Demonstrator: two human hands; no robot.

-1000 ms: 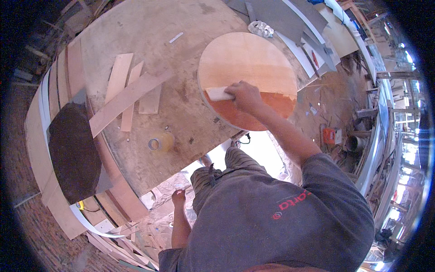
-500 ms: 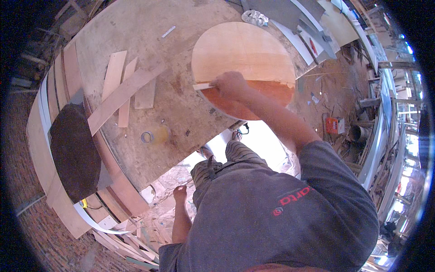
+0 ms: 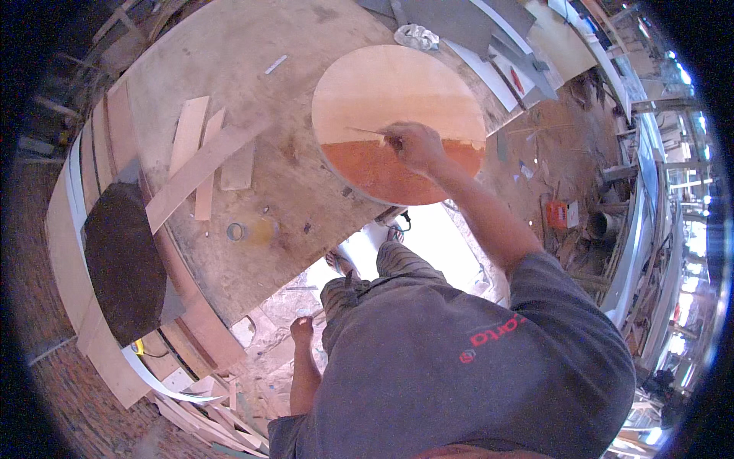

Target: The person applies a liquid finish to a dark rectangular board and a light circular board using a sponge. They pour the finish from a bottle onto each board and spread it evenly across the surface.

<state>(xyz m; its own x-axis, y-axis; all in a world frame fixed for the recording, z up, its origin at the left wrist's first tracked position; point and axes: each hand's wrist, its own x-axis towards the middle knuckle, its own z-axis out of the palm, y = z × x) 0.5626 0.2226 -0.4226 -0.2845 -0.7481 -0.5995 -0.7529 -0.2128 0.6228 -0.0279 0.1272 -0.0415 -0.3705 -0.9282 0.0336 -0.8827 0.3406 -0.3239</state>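
Note:
A round wooden board point(image 3: 397, 84) lies on the workbench, its far part pale and its near part covered in a wet-looking orange-brown coat. My right hand point(image 3: 417, 147) is over the line between the two tones, closed on a thin flat strip point(image 3: 365, 130) that points left and shows nearly edge-on. Whether the strip touches the board I cannot tell. By my left side, below the bench edge, hangs my left hand point(image 3: 302, 330), fingers curled and nothing visible in them. A clear jar point(image 3: 237, 231) with yellowish contents is on the bench, left of the board.
Loose wooden strips point(image 3: 202, 164) lie on the bench's left, near a dark sheet point(image 3: 126, 260). Crumpled clear plastic point(image 3: 417, 37) and grey sheets point(image 3: 489, 23) sit beyond the board. On the littered floor at right stands an orange box point(image 3: 558, 214).
My right hand has moved right and slightly nearer across the board, and the strip has turned from flat-facing to nearly edge-on. The whole view has shifted a little. My left hand stays low.

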